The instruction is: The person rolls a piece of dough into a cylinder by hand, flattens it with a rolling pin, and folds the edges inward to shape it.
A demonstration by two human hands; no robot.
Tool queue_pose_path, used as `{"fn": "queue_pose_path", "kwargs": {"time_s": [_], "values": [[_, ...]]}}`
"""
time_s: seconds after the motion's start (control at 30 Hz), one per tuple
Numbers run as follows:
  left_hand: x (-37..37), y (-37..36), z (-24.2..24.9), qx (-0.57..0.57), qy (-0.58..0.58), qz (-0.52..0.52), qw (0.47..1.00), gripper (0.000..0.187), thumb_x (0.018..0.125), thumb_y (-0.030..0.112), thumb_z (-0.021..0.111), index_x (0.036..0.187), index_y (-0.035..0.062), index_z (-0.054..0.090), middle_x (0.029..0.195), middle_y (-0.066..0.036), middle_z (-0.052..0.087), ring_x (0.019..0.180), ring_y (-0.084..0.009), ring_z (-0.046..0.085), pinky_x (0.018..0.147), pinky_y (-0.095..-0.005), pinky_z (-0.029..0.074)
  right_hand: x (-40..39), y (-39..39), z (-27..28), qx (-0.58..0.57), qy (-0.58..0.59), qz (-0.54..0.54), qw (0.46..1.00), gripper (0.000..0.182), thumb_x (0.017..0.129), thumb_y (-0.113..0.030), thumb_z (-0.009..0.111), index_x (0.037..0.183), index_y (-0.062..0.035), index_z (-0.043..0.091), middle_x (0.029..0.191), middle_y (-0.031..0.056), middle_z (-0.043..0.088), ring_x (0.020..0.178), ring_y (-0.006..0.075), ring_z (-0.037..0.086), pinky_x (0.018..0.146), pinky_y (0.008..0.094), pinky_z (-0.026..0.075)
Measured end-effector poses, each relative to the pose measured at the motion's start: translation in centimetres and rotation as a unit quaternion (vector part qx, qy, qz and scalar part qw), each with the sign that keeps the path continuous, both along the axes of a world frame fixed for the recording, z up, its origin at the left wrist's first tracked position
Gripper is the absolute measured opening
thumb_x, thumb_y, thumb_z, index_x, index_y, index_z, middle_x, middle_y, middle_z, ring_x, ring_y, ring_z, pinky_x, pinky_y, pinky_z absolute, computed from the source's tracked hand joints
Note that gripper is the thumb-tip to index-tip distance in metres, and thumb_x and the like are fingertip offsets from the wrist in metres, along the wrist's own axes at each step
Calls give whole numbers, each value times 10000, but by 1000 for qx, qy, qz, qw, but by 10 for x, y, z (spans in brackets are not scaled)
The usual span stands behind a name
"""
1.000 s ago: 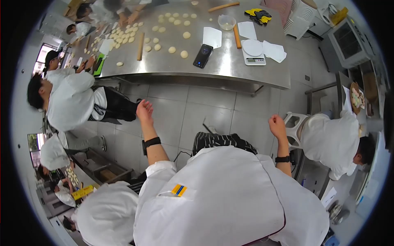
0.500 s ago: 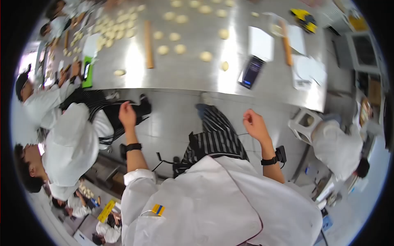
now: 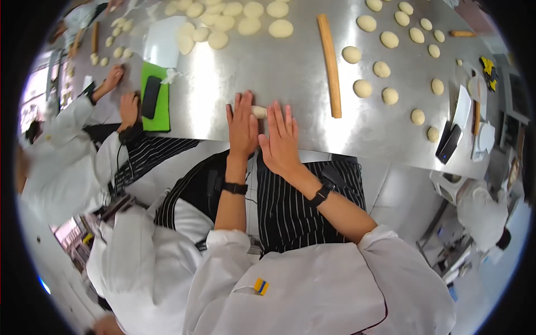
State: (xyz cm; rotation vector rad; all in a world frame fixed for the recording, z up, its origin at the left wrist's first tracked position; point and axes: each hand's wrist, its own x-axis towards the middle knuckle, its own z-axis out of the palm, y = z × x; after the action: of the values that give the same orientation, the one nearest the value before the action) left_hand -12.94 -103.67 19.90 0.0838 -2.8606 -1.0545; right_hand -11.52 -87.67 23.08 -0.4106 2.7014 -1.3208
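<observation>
Both hands lie flat and open on one small piece of dough (image 3: 258, 111) at the near edge of the steel surface (image 3: 290, 72): the left hand (image 3: 242, 125) and the right hand (image 3: 281, 139) sit side by side, fingers stretched and apart, with no grip closed on anything, only palms and fingers pressing down. The piece looks short and slightly long in shape, most of it hidden under the fingers, so the rolling seems to be at an early stage. Toward the far edge and the right side, many round dough balls (image 3: 363, 87) lie unshaped, so most of the work appears left. A rolling pin (image 3: 329, 64) lies untouched just beside the right hand. At the left edge another person's hand (image 3: 129, 108) rests near a phone (image 3: 150, 96) on a green mat (image 3: 156, 100).
</observation>
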Motion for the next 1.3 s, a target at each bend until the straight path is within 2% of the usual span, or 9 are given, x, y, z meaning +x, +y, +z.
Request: {"fn": "queue_pose_path", "kwargs": {"time_s": [0.03,0.13,0.23,0.53,0.7,0.87,1.03,1.13,1.3], "values": [[5,0,2,1,-1,-29,1000,623,1183,366,335,1698,19,398,1762,-183,415,1674,-442,268,1342,-654,117,5,-15,-10,-18,-14,-26,999,683,1149,-351,438,1723,6,343,1798,225,320,1692,439,207,1314,689,108],[-3,-14,0,36,-7,-62,997,634,1144,389,439,1675,41,448,1772,-162,407,1678,-427,268,1340,-668,107,-5,-47,-26,87,14,-45,995,654,1148,-359,437,1697,-4,414,1780,199,375,1685,411,251,1319,672,118],[-20,-21,0,-136,-15,-83,987,652,1097,362,503,1674,62,455,1822,-95,328,1704,-424,193,1330,-702,79,-32,-53,-26,104,28,-87,990,620,1145,-365,441,1658,-19,490,1734,179,461,1655,394,331,1327,651,121],[32,-10,-10,-81,-36,-116,989,642,1104,355,514,1671,60,458,1803,-137,363,1693,-425,237,1333,-697,79,19,-39,-23,153,35,-85,984,619,1139,-331,421,1667,-13,477,1735,196,459,1646,406,359,1333,650,126],[-51,-18,3,-133,-7,-107,985,626,1116,347,499,1668,55,473,1807,-122,361,1693,-422,234,1338,-681,77,-64,-52,-21,157,52,-114,980,600,1115,-402,485,1572,-30,596,1734,139,477,1637,392,366,1327,670,138],[11,-17,-2,-68,-28,-101,992,576,1129,322,496,1638,53,517,1758,-130,448,1669,-420,302,1348,-647,92,-12,-43,-26,150,27,-107,983,587,1087,-384,537,1562,-47,614,1739,138,472,1640,402,359,1324,674,136],[-41,-32,-2,-7,-6,-111,994,510,1178,256,417,1634,52,516,1692,-134,531,1661,-408,329,1346,-649,97,-62,-58,-23,125,42,-118,984,545,1084,-310,545,1555,-46,616,1732,147,475,1642,401,355,1329,668,132],[-31,-38,2,42,-24,-168,985,526,1174,248,403,1639,22,500,1699,-160,518,1660,-450,311,1345,-655,82,-49,-52,-27,121,50,-88,987,578,1081,-269,555,1598,-10,557,1753,164,440,1652,409,336,1339,652,116],[20,-16,8,131,-4,-127,983,668,1135,343,412,1666,-63,403,1736,-237,436,1671,-507,243,1345,-659,66,3,-52,-26,132,40,-112,984,649,1115,-350,517,1680,-34,468,1797,159,369,1685,420,263,1340,649,105]]}}
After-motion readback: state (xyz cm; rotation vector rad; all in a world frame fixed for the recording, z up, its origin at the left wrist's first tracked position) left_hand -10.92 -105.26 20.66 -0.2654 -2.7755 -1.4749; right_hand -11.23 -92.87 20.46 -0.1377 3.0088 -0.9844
